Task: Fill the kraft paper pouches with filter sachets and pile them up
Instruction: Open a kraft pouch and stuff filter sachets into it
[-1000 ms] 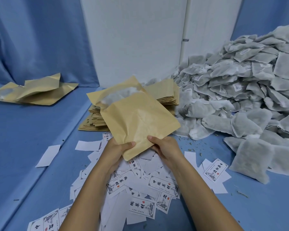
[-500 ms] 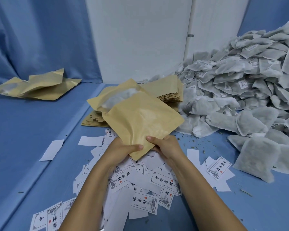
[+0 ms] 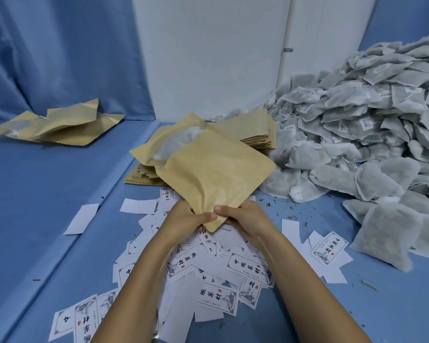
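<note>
A kraft paper pouch (image 3: 216, 174) is held up over the blue table, tilted on one corner, its open mouth at the upper left showing white sachet material inside. My left hand (image 3: 186, 219) and my right hand (image 3: 243, 216) both pinch its bottom corner, thumbs on the front face. Behind it lies a stack of flat empty pouches (image 3: 255, 134). A big heap of grey-white filter sachets (image 3: 362, 134) fills the right side. Filled pouches (image 3: 57, 126) lie piled at the far left.
Printed label cards and blank white slips (image 3: 218, 276) are scattered under my forearms. A single white slip (image 3: 81, 219) lies to the left. Herb crumbs dot the blue table (image 3: 35, 194). A white wall panel (image 3: 208, 53) and blue curtain stand behind.
My hands have slid closer together along the pouch's bottom corner, and the pouch sits slightly lower and more upright.
</note>
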### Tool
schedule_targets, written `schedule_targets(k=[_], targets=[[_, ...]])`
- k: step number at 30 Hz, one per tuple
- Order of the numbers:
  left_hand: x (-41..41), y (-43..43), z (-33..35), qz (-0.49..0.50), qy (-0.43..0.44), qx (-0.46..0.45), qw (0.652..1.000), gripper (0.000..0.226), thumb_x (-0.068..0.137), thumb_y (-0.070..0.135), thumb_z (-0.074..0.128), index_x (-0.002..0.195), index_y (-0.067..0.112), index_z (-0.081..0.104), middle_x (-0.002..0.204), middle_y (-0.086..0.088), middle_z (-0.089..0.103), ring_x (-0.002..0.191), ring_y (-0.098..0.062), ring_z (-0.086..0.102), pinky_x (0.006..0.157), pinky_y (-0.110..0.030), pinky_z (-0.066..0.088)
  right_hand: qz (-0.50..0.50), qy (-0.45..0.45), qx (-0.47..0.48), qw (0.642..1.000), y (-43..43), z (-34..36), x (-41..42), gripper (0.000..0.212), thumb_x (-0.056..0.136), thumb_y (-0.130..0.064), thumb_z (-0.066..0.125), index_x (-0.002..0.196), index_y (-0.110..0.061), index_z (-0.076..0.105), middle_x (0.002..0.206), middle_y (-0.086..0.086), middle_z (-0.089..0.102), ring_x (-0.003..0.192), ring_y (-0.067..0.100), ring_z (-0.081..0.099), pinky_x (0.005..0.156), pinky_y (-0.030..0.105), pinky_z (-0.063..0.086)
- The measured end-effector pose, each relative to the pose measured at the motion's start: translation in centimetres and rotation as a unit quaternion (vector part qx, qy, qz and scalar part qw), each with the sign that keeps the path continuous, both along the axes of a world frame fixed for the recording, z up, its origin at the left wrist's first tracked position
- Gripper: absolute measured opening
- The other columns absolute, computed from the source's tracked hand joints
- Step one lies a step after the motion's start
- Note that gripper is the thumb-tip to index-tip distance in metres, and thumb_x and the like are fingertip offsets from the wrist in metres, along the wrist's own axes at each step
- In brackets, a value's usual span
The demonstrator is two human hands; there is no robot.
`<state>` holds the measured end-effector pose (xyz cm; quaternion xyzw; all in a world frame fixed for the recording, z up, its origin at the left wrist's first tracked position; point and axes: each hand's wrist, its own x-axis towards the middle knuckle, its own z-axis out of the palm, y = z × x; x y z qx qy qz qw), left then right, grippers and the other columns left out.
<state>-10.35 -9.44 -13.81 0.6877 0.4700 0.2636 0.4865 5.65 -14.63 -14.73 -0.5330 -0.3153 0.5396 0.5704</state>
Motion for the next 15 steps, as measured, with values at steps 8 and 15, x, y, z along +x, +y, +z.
schedule_targets(k=[8, 15], targets=[[0.4, -0.3, 0.8, -0.038, -0.044, 0.01, 0.998, 0.007, 0.085, 0.019, 0.073, 0.081, 0.017, 0.068, 0.065, 0.003, 0.067, 0.054, -0.007, 0.058, 0.058, -0.018, 0.046, -0.059, 0.071, 0.039, 0.995, -0.1, 0.9, 0.5, 0.014, 0.079, 0.004, 0.071, 0.093, 0.006, 0.067, 0.097, 0.018, 0.073, 0.086, 0.026, 0.071, 0.08, 0.031, 0.058], [0.5, -0.2, 1.3, -0.051, -0.026, 0.014, 0.998, 0.006, 0.087, 0.018, 0.071, 0.085, 0.02, 0.065, 0.07, 0.008, 0.069, 0.06, -0.007, 0.063, 0.065, -0.02, 0.05, -0.146, 0.107, 0.058, 0.982, -0.3, 1.7, 3.0, 0.003, 0.082, 0.002, 0.069, 0.082, 0.001, 0.067, 0.084, 0.009, 0.074, 0.075, 0.017, 0.07, 0.064, 0.021, 0.056]])
